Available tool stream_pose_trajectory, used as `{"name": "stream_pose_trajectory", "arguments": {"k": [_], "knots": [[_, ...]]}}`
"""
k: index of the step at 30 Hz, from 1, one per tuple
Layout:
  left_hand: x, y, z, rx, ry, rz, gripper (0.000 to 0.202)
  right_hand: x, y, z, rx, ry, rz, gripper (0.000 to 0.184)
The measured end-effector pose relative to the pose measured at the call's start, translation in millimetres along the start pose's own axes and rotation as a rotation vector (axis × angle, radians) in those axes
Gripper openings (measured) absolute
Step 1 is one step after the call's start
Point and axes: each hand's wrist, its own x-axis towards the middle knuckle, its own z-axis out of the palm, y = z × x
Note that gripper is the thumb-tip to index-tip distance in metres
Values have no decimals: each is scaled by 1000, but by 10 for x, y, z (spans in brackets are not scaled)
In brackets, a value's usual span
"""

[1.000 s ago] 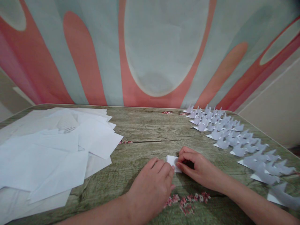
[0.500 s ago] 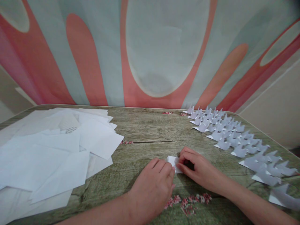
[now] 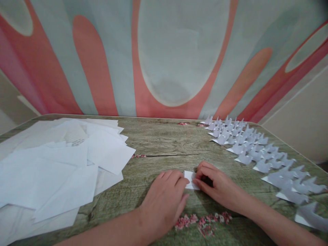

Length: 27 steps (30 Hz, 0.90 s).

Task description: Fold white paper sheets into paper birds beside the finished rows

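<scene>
A small folded white paper [image 3: 190, 178] lies on the wooden table [image 3: 164, 143] in front of me. My left hand [image 3: 165, 201] rests palm down with its fingers curled, the fingertips pressing on the paper's left edge. My right hand [image 3: 217, 184] is closed over the paper's right side, thumb and fingers pinching it against the table. Most of the paper is hidden under both hands.
A loose pile of white paper sheets [image 3: 56, 164] covers the table's left part. Several rows of folded paper birds [image 3: 256, 150] run along the right side toward the near edge. Behind the table hangs a pink and pale green patterned wall [image 3: 179, 51].
My left hand has slid slightly left and forward along the paper; the right hand stays put on it.
</scene>
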Motion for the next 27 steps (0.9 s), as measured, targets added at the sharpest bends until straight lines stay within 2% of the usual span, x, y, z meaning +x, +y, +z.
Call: {"name": "stream_pose_trajectory", "arguments": {"k": [8,18,22,27], "knots": [[43,-84,46,-230,41,-87,18,-19,2,5,5,10,-12,9],[57,-77,14,-191,14,-38,7,-71,-20,-26,81,-5,-79,6],[66,-90,27,-155,13,-14,4,-91,7,-12,64,7,-145,8],[83,-128,71,-70,61,51,3,-99,71,-10,-72,34,-361,9]]}}
